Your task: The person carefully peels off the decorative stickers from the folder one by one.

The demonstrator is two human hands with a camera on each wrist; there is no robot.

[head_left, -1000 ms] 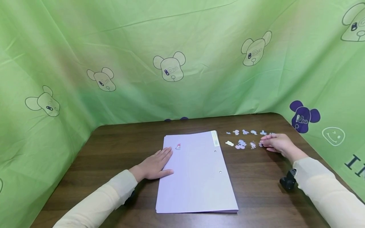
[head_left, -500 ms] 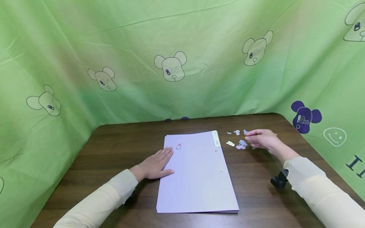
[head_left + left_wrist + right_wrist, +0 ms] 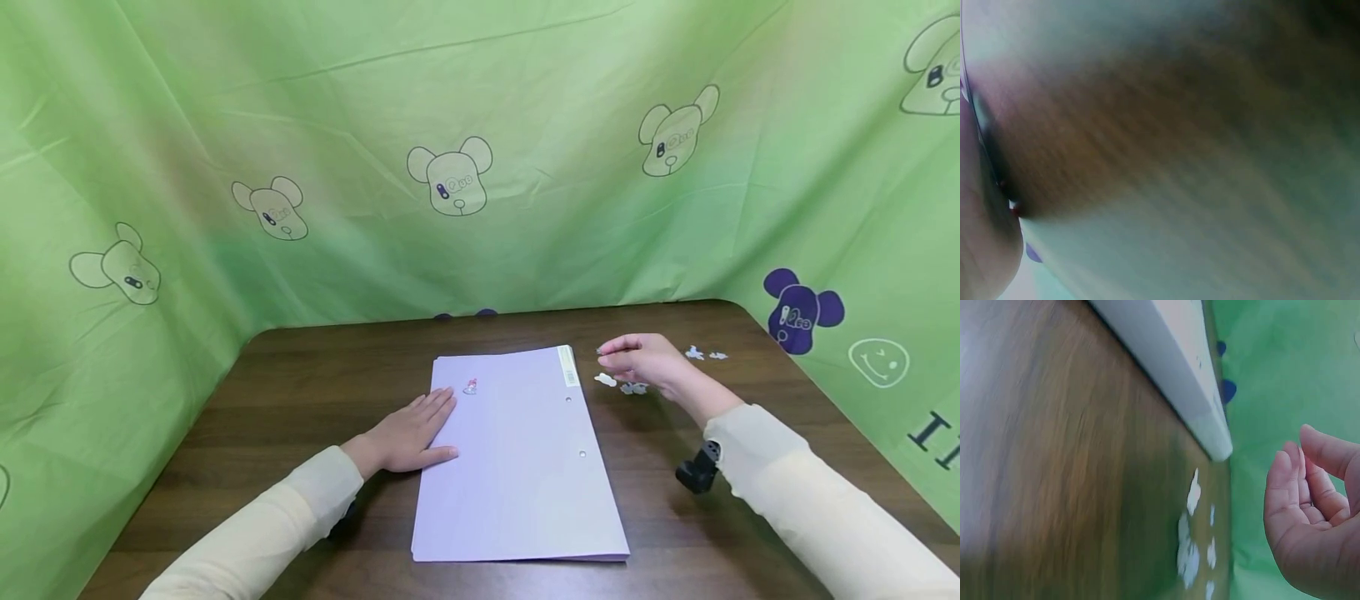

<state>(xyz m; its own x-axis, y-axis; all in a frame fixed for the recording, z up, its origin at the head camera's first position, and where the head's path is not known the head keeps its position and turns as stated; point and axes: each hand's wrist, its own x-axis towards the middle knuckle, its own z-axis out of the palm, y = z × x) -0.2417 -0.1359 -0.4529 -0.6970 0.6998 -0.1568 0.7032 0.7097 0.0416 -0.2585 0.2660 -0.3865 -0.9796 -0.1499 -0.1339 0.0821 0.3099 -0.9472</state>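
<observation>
My left hand (image 3: pixel 411 435) lies flat with spread fingers on the left edge of a pale lilac folder (image 3: pixel 517 483). One small sticker (image 3: pixel 470 387) with a pink top lies on the folder near its upper left. My right hand (image 3: pixel 643 363) hovers over small cut-out stickers right of the folder, thumb and fingertips brought close together; I cannot tell whether something thin is between them. Below its fingertips lie a white cloud-shaped sticker (image 3: pixel 605 380) and a bluish sticker cluster (image 3: pixel 633 388). In the right wrist view the fingers (image 3: pixel 1282 487) are curled.
Two bluish stickers (image 3: pixel 694 353) show beyond the right hand, which hides others. A barcode label (image 3: pixel 568 367) and two punched holes mark the folder's right side. Behind the dark wooden table (image 3: pixel 322 367) hangs a green cloth (image 3: pixel 360 250). The left wrist view is mostly blurred.
My right hand has moved left from the far end of the sticker rows toward the folder. The left hand has stayed in place on the folder.
</observation>
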